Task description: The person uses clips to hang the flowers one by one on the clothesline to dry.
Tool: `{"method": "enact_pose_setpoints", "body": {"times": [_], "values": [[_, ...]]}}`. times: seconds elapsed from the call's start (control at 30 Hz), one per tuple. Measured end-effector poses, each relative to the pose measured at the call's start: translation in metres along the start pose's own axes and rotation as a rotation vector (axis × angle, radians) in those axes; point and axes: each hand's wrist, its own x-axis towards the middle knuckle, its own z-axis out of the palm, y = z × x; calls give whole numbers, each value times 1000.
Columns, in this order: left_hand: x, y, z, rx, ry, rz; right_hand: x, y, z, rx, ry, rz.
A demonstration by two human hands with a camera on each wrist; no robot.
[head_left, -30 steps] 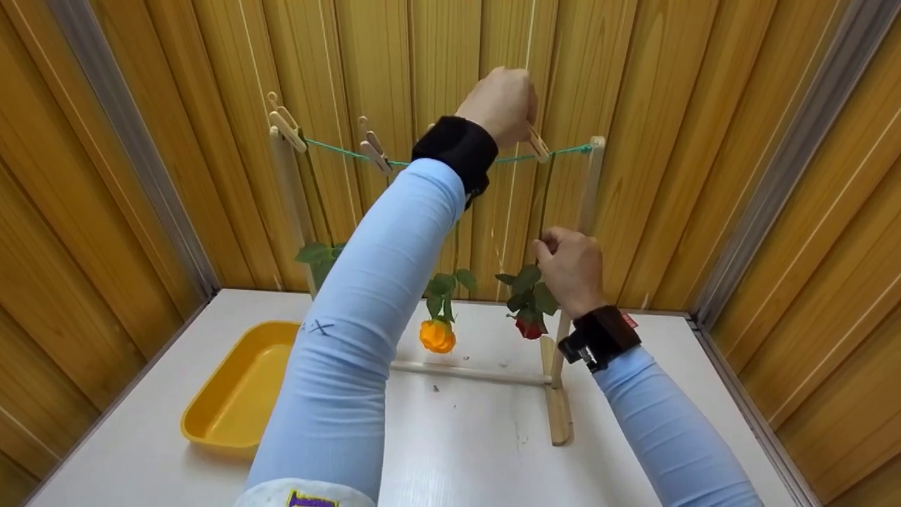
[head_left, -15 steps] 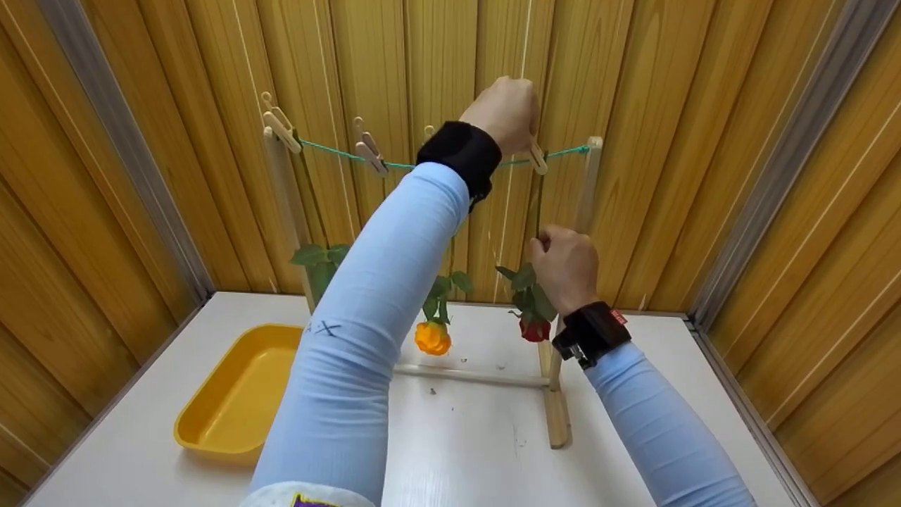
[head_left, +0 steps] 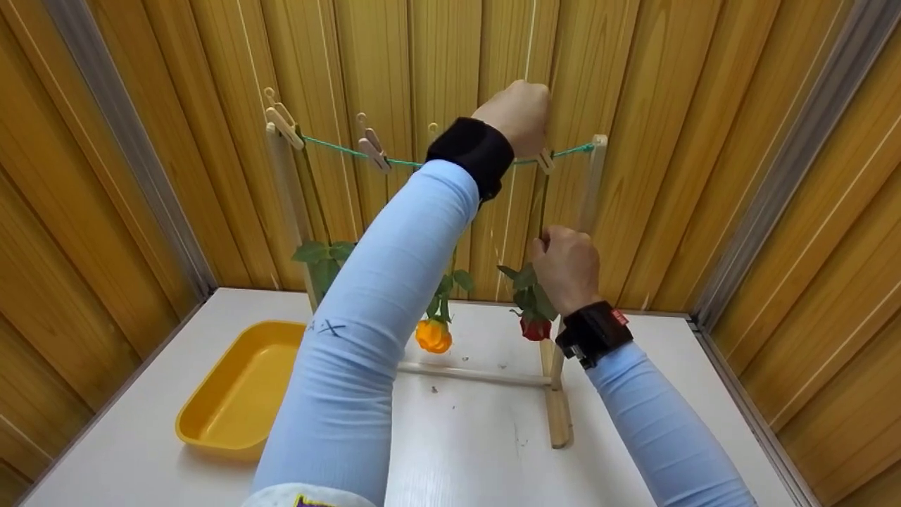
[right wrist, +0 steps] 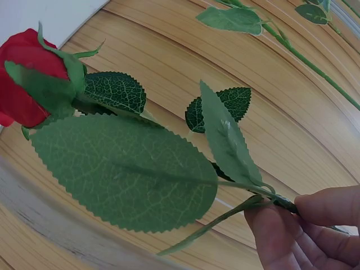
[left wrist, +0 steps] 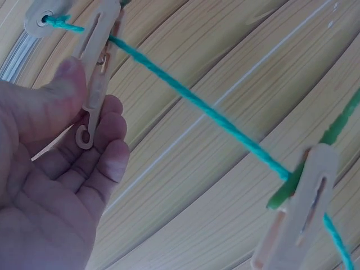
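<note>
My left hand [head_left: 517,118] is up at the green line [left wrist: 197,101], pinching the legs of a clothespin [left wrist: 97,93] between thumb and fingers. In the head view only that clothespin's lower tip shows below the hand. The clothespin sits on the line by the right post. Lower down, my right hand [head_left: 566,271] pinches the stem [right wrist: 281,203] of a red rose [right wrist: 34,73] between thumb and forefinger. The rose hangs head down, its green leaves [right wrist: 124,171] spread below the fingers. In the head view its stem runs up to the clothespin.
A wooden stand [head_left: 558,422] carries the line. Other clothespins [head_left: 373,153] hang along it. A yellow rose [head_left: 433,336] hangs upside down mid-line, and leaves [head_left: 313,251] hang at the left, partly behind my sleeve. A yellow basin [head_left: 232,448] stands on the white table's left.
My left hand has come down and a little right with the clothespin, which now stands lower at the line. My right hand has shifted slightly left, still on the rose stem.
</note>
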Motion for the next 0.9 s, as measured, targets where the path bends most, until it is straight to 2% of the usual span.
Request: {"method": "enact_pose_setpoints", "body": {"times": [0.13, 0.23, 0.47, 0.67, 0.9], "values": [[-2, 1, 0, -23, -41, -13, 0, 0, 1, 4, -4, 7], [-4, 0, 1, -51, -50, 5, 0, 0, 2, 14, 4, 3], [-13, -6, 4, -72, -18, 77, 1, 2, 1, -8, 17, -19], [-23, -13, 8, -70, -1, 55, -1, 7, -1, -12, -9, -27], [-47, -25, 20, -57, 60, 56, -4, 12, -8, -23, -20, -72]]}}
